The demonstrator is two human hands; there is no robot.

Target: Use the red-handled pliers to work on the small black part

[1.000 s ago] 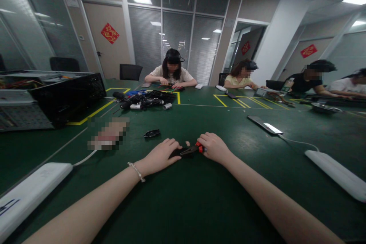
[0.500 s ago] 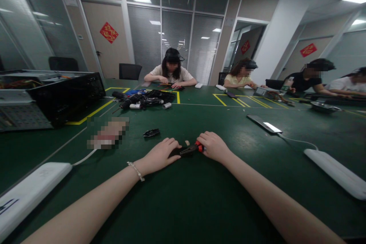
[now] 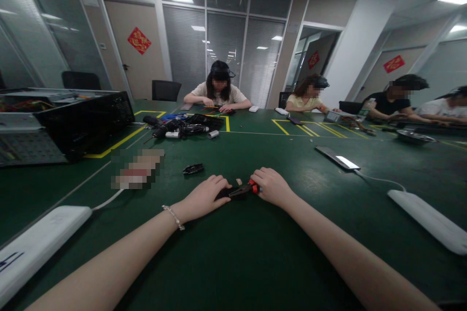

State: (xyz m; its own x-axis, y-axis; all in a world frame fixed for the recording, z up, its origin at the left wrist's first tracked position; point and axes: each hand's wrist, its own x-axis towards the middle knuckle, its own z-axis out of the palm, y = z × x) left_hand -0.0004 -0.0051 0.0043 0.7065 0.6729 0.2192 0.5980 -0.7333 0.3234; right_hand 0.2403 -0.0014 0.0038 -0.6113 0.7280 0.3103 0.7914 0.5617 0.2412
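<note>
My right hand (image 3: pixel 270 185) is closed around the red handles of a pair of pliers (image 3: pixel 241 191), whose dark jaws point left. My left hand (image 3: pixel 207 195) grips a small black part (image 3: pixel 224 193), its thumb in front and its fingers behind. The plier tips reach this part beside my left thumb; whether they bite on it I cannot tell. Just behind the pliers a small pale scrap (image 3: pixel 239 181) lies on the green table (image 3: pixel 233 262). Farther back to the left is a black plastic piece (image 3: pixel 193 169).
At left stands an opened computer case (image 3: pixel 87 124), near a white power bank (image 3: pixel 47 248) cabled to a blurred phone (image 3: pixel 140 170). Tools and black parts (image 3: pixel 186 126) lie heaped behind. To the right are a phone (image 3: pixel 337 158) and another power bank (image 3: pixel 426 218). Several people sit opposite.
My hands, the pliers and the black part stay almost exactly where they were. At far right, a co-worker in black has shifted an arm slightly.
</note>
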